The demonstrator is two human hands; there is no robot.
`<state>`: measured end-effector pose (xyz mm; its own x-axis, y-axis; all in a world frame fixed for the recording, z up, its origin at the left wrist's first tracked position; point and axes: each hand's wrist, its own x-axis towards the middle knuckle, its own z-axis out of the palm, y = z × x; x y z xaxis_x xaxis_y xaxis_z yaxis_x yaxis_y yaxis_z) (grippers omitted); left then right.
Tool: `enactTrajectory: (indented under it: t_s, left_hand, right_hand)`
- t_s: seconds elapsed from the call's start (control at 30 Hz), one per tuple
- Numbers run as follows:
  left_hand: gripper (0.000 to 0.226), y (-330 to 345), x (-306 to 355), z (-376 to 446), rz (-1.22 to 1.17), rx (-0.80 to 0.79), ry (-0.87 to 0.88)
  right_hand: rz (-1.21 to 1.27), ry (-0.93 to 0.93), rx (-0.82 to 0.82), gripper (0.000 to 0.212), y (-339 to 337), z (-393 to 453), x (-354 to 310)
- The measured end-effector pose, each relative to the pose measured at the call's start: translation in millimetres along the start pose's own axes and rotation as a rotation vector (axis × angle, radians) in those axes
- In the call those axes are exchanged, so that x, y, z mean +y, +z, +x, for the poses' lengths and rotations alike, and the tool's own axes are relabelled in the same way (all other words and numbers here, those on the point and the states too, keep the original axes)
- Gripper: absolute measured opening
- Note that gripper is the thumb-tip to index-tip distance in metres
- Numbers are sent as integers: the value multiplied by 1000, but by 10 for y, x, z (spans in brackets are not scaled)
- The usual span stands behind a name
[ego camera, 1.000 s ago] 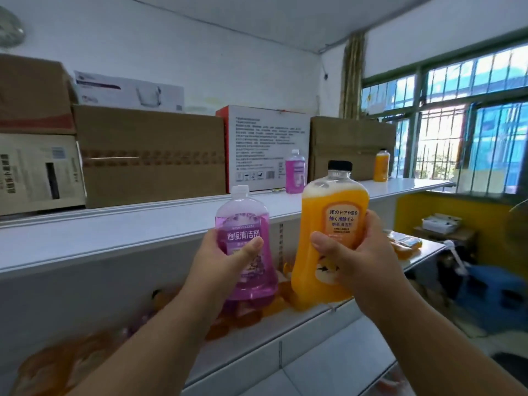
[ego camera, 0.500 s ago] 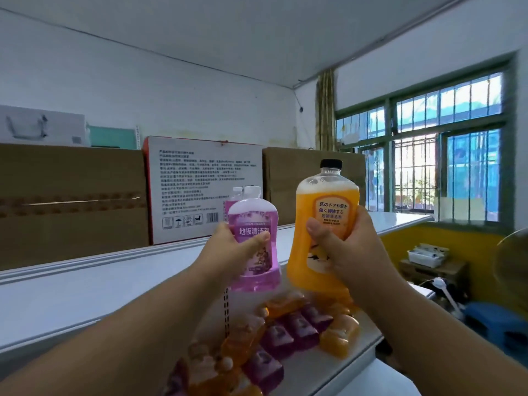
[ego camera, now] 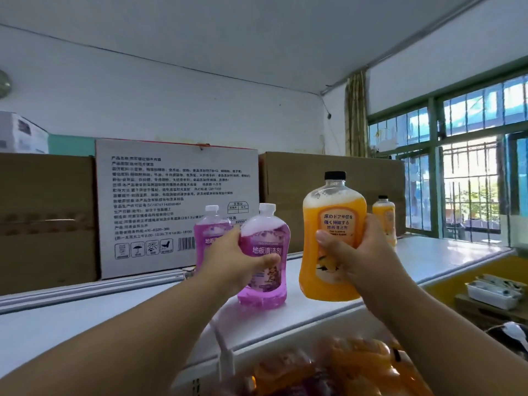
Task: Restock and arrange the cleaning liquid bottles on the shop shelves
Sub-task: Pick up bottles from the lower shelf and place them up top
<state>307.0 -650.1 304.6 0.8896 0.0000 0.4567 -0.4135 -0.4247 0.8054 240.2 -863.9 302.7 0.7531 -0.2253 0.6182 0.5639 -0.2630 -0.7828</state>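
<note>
Bottles in hands, seemingly upright.

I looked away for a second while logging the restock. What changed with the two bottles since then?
Both hands lifted their bottles from in front of the lower shelf up over the top shelf. The purple bottle in the left hand now looks set down on it; the orange bottle in the right hand is at shelf level. Both grips are unchanged.

- I see a white printed carton standing between two brown cardboard boxes.
- A green-framed barred window is at right, a curtain beside it.
</note>
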Motion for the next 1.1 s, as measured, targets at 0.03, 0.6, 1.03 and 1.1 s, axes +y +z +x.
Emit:
enactTrajectory:
  t_s: [0.03,0.6,1.03,1.1]
  left_hand:
    - [46,32,-13,51,32,17,4]
    - [101,232,172,459,1196,209,348]
    - [92,299,-60,1123,1347,243,308]
    - [92,288,-99,1172,1349,240,306]
  right_hand:
    - [3,-9,-28,90,-28,140,109]
    - [281,-102,-401,62,25,1159,773]
    - [201,-82,-351,63,55,1150,900]
    - [195,-78,-338,63,73,1137,911]
